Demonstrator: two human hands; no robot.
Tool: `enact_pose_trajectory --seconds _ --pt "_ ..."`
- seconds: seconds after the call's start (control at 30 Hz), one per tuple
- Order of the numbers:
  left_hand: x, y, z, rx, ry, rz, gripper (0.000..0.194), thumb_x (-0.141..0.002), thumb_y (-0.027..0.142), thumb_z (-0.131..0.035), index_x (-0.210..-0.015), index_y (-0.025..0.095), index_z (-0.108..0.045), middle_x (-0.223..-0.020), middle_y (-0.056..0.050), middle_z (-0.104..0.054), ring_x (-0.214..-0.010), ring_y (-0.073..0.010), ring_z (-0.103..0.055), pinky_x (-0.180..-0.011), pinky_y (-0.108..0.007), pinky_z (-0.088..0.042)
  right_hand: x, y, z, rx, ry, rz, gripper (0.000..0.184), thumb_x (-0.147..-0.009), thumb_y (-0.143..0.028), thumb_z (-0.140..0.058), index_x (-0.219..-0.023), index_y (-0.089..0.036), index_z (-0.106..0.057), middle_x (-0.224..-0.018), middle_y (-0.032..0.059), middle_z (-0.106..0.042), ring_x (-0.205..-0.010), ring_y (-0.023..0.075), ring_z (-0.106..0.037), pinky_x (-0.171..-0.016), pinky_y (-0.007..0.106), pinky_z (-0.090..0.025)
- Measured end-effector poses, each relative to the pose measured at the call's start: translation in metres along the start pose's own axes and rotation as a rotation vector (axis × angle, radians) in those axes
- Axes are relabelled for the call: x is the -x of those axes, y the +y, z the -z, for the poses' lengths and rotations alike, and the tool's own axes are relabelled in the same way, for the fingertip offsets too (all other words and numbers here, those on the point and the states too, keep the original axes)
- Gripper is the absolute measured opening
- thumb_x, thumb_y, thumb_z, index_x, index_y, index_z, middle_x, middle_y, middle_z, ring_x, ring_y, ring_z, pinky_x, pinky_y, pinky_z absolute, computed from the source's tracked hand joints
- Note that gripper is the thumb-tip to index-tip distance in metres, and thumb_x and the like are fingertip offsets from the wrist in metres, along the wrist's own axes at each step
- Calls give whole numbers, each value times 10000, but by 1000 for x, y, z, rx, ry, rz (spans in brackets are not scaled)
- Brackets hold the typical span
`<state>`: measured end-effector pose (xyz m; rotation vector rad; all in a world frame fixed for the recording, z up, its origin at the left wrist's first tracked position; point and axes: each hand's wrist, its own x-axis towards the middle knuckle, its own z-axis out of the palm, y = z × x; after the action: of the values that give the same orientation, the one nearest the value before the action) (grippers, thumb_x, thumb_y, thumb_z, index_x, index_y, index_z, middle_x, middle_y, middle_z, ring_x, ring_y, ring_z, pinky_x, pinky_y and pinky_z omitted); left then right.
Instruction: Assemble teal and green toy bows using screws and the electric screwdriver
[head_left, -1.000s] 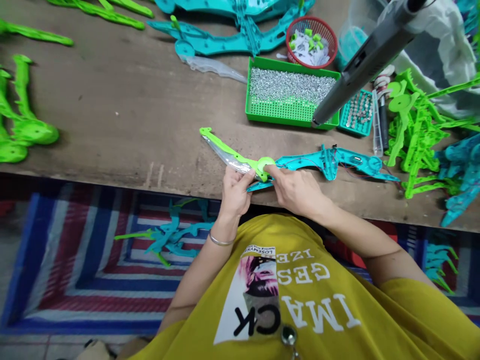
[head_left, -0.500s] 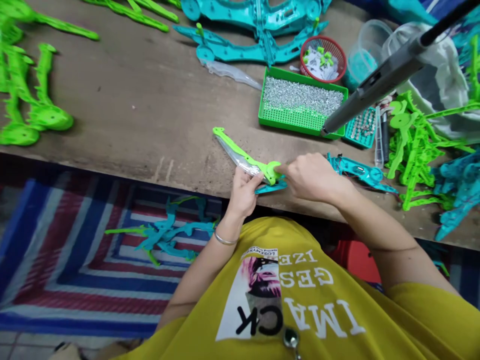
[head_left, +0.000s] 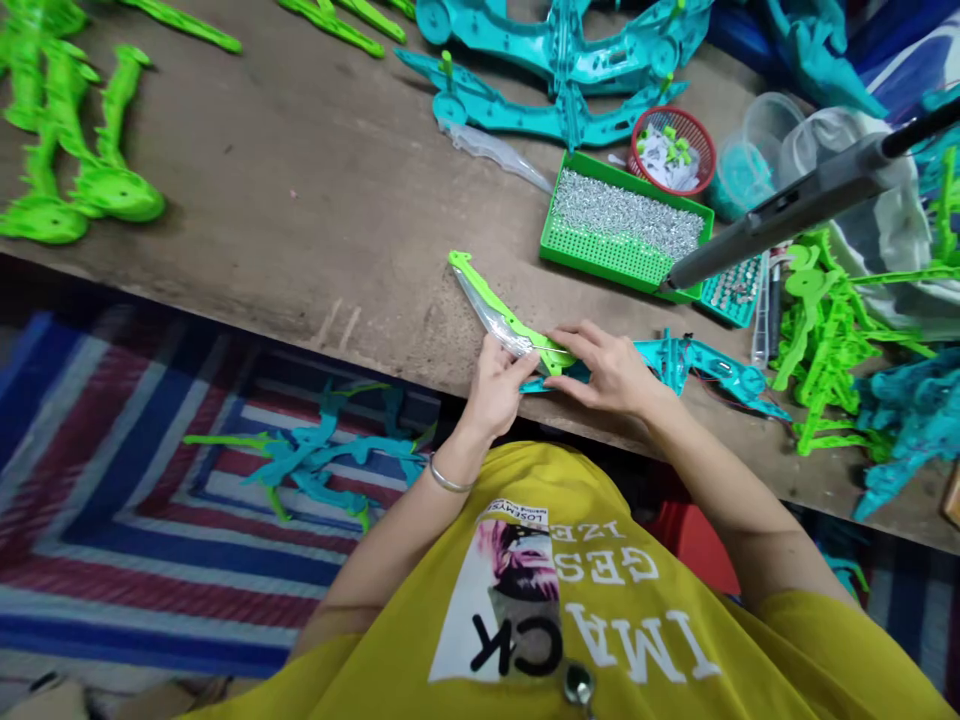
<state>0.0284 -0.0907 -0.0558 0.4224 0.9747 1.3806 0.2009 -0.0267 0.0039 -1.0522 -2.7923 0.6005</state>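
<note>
Visibly slender green piece (head_left: pixel 489 297), clear curved strip (head_left: pixel 492 323) alongside.

Left hand (head_left: pixel 495 390) pinching, right hand (head_left: pixel 611 370) curved, thumb (head_left: pixel 570 387) apart (forearms (head_left: pixel 386 545) angled inward)

Yellow shirt (head_left: pixel 679 590): white capitals on the right, inverted to view, reading IMA nearest, GES beyond, IZE farthest; printed panel (head_left: pixel 459 650) on the left, black capitals CK at near end; white strip (head_left: pixel 523 515) at far end, LOSEMYSE legible; smaller line there unreadable.
</note>
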Motion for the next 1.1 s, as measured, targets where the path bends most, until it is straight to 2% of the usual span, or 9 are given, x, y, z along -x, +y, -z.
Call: enact_pose_trajectory --seconds 0.17,0.3,0.43,0.6,0.73,0.83,0.93,1.03,1.1 --pt "-1 -2 1 25 8 2 521 -700 290 -893 -1084 222 -548 -1004 5 -732 -904 -154 -716 -794 -278 -597 -10 9 -2 -22 9 148 595 -930 -517 -592 -1357 -102 -605 -1238 185 -691 -1029 277 -711 -791 364 -582" --pt "-2 -3 2 20 12 -7 535 -693 310 -904 -1090 215 -560 -990 4 -728 -879 -147 -712 -756 -261 -593 -16 13 1 46 -27 165 622 -909 -544 -613 -1358 -114 -600 -1173 166 -699 -944 260 -707 -721 344 -559" --pt "-3 -4 3 1 -1 -8 550 -702 329 -900 -1115 216 -553 -1013 -11 -732 -874 -152 -706 -708 -248 -582 -14 16 3 127 -80 176 701 -953 -644 -524 -1421 -122 -546 -1207 175 -673 -924 246 -693 -698 337 -546" --pt "-2 -3 2 5 -32 -48 486 -723 307 -885 -1077 213 -565 -989 0 -728 -903 -146 -708 -830 -277 -585 -14 21 -2 324 -188 225 763 -1005 -653 -357 -1473 -66 -496 -1232 239 -664 -879 276 -700 -603 348 -536" --pt "-2 -2 0 -19 -47 -57 504 -745 320 -864 -1122 216 -546 -1025 -15 -731 -921 -158 -715 -852 -306 -594 -16 22 -4 365 -228 261 772 -1025 -636 -286 -1489 -48 -473 -1263 259 -659 -913 298 -715 -618 368 -563" --pt "-1 -2 -1 -38 -37 -60 530 -736 338 -868 -1122 215 -526 -1035 -28 -736 -929 -170 -723 -835 -309 -599 -15 22 -4 341 -213 249 790 -1027 -642 -255 -1492 -39 -462 -1255 259 -661 -991 314 -716 -661 379 -590" --pt "-1 -1 -1 -73 -15 -45 534 -739 362 -866 -1117 214 -520 -1016 -28 -737 -890 -169 -723 -750 -278 -597 -13 22 -1 259 -157 221 855 -971 -731 -301 -1478 -66 -476 -1254 238 -656 -1044 305 -710 -746 387 -611" --pt "-1 -1 -1 -85 -9 -30 537 -749 374 -859 -1133 217 -517 -1004 -20 -732 -850 -160 -716 -689 -257 -588 -12 22 0 177 -103 196 951 -874 -821 -377 -1473 -88 -473 -1255 216 -644 -1037 299 -711 -806 403 -616" --pt "-2 -2 0 -64 -24 -33 546 -741 363 -866 -1132 221 -513 -1010 -16 -730 -868 -160 -716 -714 -263 -594 -13 21 0 172 -103 179 914 -891 -801 -383 -1459 -92 -481 -1232 208 -642 -1000 291 -713 -793 403 -615"
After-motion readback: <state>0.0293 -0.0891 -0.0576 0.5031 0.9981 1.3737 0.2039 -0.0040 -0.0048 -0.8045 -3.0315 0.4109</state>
